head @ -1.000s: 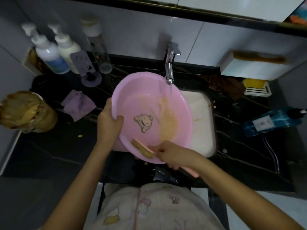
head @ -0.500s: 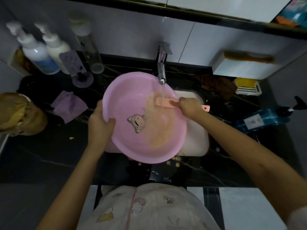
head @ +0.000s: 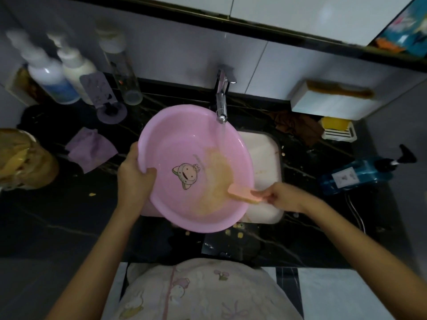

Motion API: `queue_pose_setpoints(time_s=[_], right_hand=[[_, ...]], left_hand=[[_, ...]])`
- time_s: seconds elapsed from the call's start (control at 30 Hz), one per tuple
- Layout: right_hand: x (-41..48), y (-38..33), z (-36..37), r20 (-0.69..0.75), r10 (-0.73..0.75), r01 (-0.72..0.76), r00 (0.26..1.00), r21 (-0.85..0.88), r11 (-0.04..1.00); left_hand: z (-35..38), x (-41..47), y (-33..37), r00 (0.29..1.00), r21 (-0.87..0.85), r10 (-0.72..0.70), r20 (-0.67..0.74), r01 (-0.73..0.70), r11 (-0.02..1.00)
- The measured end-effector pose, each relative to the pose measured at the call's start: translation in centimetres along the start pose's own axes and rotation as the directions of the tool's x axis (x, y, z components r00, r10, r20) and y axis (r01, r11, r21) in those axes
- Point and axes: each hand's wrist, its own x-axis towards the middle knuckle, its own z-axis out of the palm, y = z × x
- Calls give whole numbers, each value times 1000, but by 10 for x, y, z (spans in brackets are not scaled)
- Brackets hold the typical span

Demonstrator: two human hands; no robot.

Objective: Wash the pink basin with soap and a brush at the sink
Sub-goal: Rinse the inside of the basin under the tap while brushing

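Brush scrubbing the tilted pink basin under running water

Right hand (head: 280, 196) grips the brush (head: 242, 194), now low at the basin's right wall, down from under the tap (head: 221, 105); left hand (head: 135, 174) clasps the pink basin (head: 182, 135) rim over the sink (head: 265, 162).

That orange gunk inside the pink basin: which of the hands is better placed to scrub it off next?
The right hand. It already holds the brush against the residue, while the left hand grips the basin rim to tilt it under the tap.
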Motion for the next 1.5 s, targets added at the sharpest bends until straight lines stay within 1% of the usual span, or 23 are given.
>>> queue_pose_setpoints(time_s=[0.1,0.2,0.3,0.37,0.4,0.47,0.5,0.6,0.67,0.73,0.77,0.83,0.9,0.93,0.97,1.03,1.07,1.13,1.2,1.27,1.4,1.47,1.5], right_hand=[[-3,-20,16,63,-66,62,996,59,996],[13,-34,-1,112,14,-12,994,-25,1000],[39,-42,-31,-39,146,-151,989,-220,964],[58,-50,-47,-170,151,-204,974,-361,910],[67,-52,-52,-235,104,-200,966,-432,879],[81,-67,-72,-367,-74,-168,927,-585,793],[82,-75,-82,-395,-166,-151,903,-655,740],[84,-91,-102,-333,-325,-76,885,-793,604],[82,-94,-106,-336,-335,-84,880,-806,586],[83,-91,-98,-320,-245,-109,915,-783,612],[85,-86,-91,-305,-170,-121,937,-741,661],[85,-76,-75,-182,10,-118,983,-594,796],[86,-73,-67,-39,111,-115,993,-518,847],[89,-73,-68,-27,112,-110,993,-516,849],[96,-75,-72,-65,79,-102,995,-515,851],[101,-82,-83,-212,-13,-101,977,-520,848],[105,-88,-87,-276,-99,-78,956,-564,822],[109,-104,-92,-320,-278,10,906,-639,769],[107,-118,-95,-377,-350,49,857,-617,786],[109,-122,-95,-407,-462,81,788,-674,734],[114,-94,-96,-295,-349,-1,889,-765,644],[119,-90,-89,-281,-308,-20,909,-767,642],[121,-95,-88,-302,-289,-9,909,-705,709]], left_hand=[[0,-1,1,1000,16,10,-6,-10,1000],[1,0,3,1000,26,-2,1,2,1000],[-2,-2,6,1000,8,17,9,-17,1000],[-2,-3,5,999,28,15,37,-16,999],[-1,-5,3,999,39,11,51,-13,999],[-2,-4,5,999,45,1,44,-3,999],[-2,-3,6,999,51,-5,50,2,999],[-3,-1,8,998,46,-7,56,5,999],[-4,-2,8,998,59,-3,66,-1,998],[-4,-3,9,998,54,7,58,-10,998],[-4,-2,9,999,48,14,50,-16,999],[-4,-3,10,998,39,23,52,-25,999],[-4,-3,11,999,34,12,47,-14,999],[-4,-3,11,999,34,7,45,-9,999],[-4,-3,12,999,32,7,46,-8,999],[-4,-1,14,998,38,26,51,-28,999],[-4,0,14,998,52,37,53,-39,998],[-5,0,11,998,75,29,55,-33,997],[-5,-1,9,998,83,22,52,-26,996],[-5,-2,8,998,91,27,55,-32,995],[-3,-2,7,998,91,18,56,-23,996],[-3,-2,7,998,106,14,55,-20,994],[-3,-1,6,999,127,8,51,-14,992]])
